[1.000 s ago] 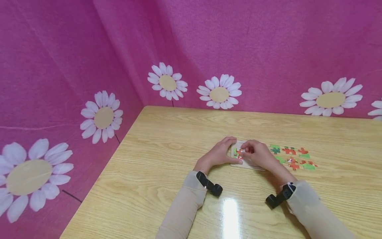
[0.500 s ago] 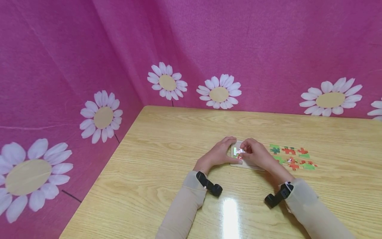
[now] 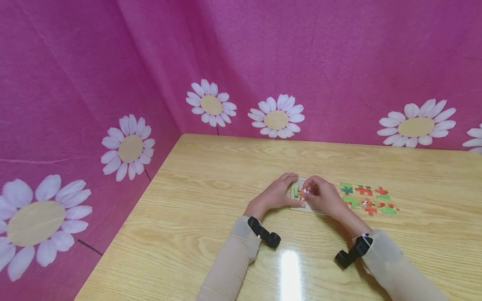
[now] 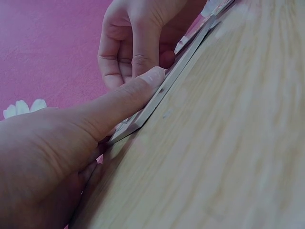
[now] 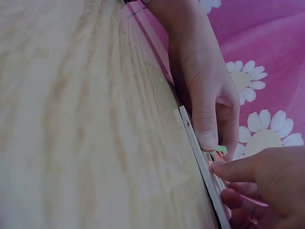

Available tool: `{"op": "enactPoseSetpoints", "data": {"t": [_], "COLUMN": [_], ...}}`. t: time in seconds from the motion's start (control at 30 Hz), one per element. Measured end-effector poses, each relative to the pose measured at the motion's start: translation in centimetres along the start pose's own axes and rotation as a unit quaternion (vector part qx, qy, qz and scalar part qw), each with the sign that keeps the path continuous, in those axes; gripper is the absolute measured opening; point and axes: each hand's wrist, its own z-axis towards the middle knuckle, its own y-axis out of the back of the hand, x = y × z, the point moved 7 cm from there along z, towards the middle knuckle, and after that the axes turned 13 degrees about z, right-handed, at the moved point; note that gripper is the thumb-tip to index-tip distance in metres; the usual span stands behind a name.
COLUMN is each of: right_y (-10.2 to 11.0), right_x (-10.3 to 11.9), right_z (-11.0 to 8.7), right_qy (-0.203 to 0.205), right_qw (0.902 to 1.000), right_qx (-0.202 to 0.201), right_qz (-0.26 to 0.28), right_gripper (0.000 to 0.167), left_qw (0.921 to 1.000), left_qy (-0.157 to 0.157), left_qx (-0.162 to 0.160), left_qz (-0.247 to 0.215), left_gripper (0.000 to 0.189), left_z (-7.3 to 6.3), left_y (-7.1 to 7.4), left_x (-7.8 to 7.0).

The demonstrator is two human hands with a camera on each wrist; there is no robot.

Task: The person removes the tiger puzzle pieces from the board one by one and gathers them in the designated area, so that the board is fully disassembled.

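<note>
A small, light puzzle tray (image 3: 315, 210) lies flat on the table. My left hand (image 3: 276, 193) grips its left end, fingers at the far edge and thumb over the near edge; in the left wrist view the thumb presses on the tray's rim (image 4: 167, 90). With thumb and fingertips my right hand (image 3: 324, 196) pinches an orange-and-white jigsaw piece (image 3: 304, 191) low over the tray's left part. Beside it, a green-and-orange piece (image 3: 296, 192) sits in the tray's left end. The right hand covers much of the tray's right half.
To the right of the tray lie several loose jigsaw pieces in two rows, among them a green one (image 3: 346, 188), a red one (image 3: 364, 190) and a red-and-green one (image 3: 388, 208). A pink curtain (image 3: 241, 54) with daisies borders the wooden table (image 3: 226, 167).
The right hand shifts slightly over the tray, and the piece at its fingertips turns from pale glare to showing its orange-and-white print. The left hand stays in place.
</note>
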Motion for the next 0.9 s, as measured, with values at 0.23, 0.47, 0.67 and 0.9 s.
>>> {"op": "enactPoseSetpoints", "data": {"t": [0.23,0.47,0.67,0.9], "right_y": [0.3,0.3,0.2,0.2], "right_x": [0.2,0.4,0.9,0.6], "right_z": [-0.2,-0.3,-0.4,-0.5], "right_qy": [0.002,0.013,0.030,0.014], "right_qw": [0.9999,0.9996,0.9989,0.9994], "right_qx": [-0.015,-0.025,-0.033,-0.033], "right_qz": [0.003,-0.008,-0.016,-0.002], "right_gripper": [0.014,0.014,0.012,0.012], "left_qw": [1.0000,0.9999,0.9999,0.9999], "left_qy": [0.005,0.006,0.007,0.008], "left_qx": [0.002,0.005,0.007,0.012], "left_qz": [0.001,0.007,0.009,0.006], "left_gripper": [0.086,0.085,0.085,0.085], "left_z": [0.0,0.0,0.0,-0.1], "left_y": [0.0,0.1,0.2,0.0], "left_x": [-0.2,-0.3,-0.3,-0.2]}}
